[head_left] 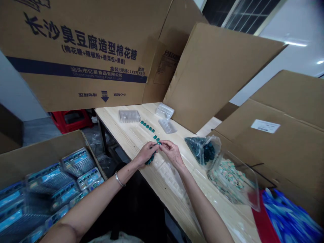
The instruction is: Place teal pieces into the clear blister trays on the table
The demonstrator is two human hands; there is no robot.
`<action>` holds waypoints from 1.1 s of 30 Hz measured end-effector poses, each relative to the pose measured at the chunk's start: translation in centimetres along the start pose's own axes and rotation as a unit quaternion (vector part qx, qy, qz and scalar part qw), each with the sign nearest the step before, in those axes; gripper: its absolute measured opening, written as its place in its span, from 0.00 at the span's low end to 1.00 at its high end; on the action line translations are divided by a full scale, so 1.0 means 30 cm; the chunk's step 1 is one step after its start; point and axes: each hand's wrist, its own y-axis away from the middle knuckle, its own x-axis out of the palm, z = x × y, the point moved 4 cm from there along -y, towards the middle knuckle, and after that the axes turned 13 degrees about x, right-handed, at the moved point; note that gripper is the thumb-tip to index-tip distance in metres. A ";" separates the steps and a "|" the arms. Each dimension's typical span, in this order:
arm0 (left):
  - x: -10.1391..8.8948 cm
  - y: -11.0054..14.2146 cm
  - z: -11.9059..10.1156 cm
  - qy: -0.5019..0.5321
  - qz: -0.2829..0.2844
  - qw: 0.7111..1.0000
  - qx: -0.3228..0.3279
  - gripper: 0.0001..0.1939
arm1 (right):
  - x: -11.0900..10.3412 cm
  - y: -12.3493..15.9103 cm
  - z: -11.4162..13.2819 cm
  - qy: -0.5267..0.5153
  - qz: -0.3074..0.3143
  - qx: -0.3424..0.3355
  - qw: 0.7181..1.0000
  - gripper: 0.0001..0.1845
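My left hand (pixel 146 153) is curled around a small bunch of teal pieces (pixel 150 160) that sticks out below its fingers. The fingertips of my right hand (pixel 172 153) pinch a small teal piece (pixel 159 143) right next to my left fingers. A row of similar teal pieces (pixel 147 126) lies on the pale wooden table (pixel 118 133) just beyond my hands. Clear plastic blister trays (pixel 129 116) stand further along the table. To the right of my right hand is a clear bag of dark teal pieces (pixel 202 150).
A clear bag of pale mixed pieces (pixel 229 180) lies beyond that bag. An open carton of blue-labelled blister packs (pixel 50 179) sits at lower left. Large cardboard flaps (pixel 217 71) rise behind the table, a red stool (pixel 71 120) stands beyond its left edge, and a blue-and-red bag (pixel 286 216) lies at lower right.
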 end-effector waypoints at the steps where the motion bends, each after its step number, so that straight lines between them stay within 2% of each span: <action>1: 0.001 -0.002 0.002 -0.015 -0.001 1.000 0.007 0.13 | 0.000 0.001 0.002 0.023 -0.017 -0.020 0.999 0.12; 4: 0.002 -0.006 0.000 -0.102 -0.008 0.994 0.043 0.08 | 0.000 0.010 0.014 0.116 -0.070 -0.097 0.986 0.10; 7: 0.002 -0.010 -0.010 -0.195 -0.011 0.978 0.077 0.05 | 0.008 0.021 0.025 0.198 -0.089 -0.162 0.963 0.11; 10: 0.006 -0.020 -0.007 -0.214 0.000 0.973 0.082 0.06 | 0.014 0.022 0.029 0.218 -0.106 -0.175 0.954 0.10; 14: 0.012 -0.019 -0.008 -0.176 0.010 0.981 0.077 0.07 | 0.009 0.002 0.015 0.190 -0.112 -0.165 0.961 0.10; 17: 0.007 0.014 -0.028 -0.129 0.012 0.991 0.043 0.08 | -0.058 -0.032 -0.018 0.134 -0.139 -0.126 0.973 0.09; 20: -0.015 0.058 -0.054 -0.080 0.022 0.997 0.012 0.09 | -0.165 -0.062 -0.069 0.032 -0.188 -0.029 0.981 0.10; 22: -0.036 0.073 -0.057 -0.037 0.019 0.999 -0.011 0.10 | -0.196 -0.065 -0.089 -0.022 -0.161 0.020 0.987 0.15; 24: -0.051 0.068 -0.047 0.004 0.007 0.999 -0.032 0.11 | -0.179 -0.053 -0.094 -0.084 -0.094 0.057 0.990 0.19; 27: -0.037 0.040 -0.024 0.043 0.011 0.997 -0.061 0.14 | -0.104 -0.019 -0.086 -0.189 -0.010 0.109 0.976 0.20; 30: 0.004 0.018 -0.010 0.058 0.039 0.994 -0.088 0.15 | -0.043 0.005 -0.072 -0.213 0.005 0.117 0.970 0.18; 33: 0.027 0.008 -0.011 0.063 0.042 0.995 -0.064 0.14 | -0.019 0.014 -0.068 -0.194 -0.001 0.112 0.975 0.18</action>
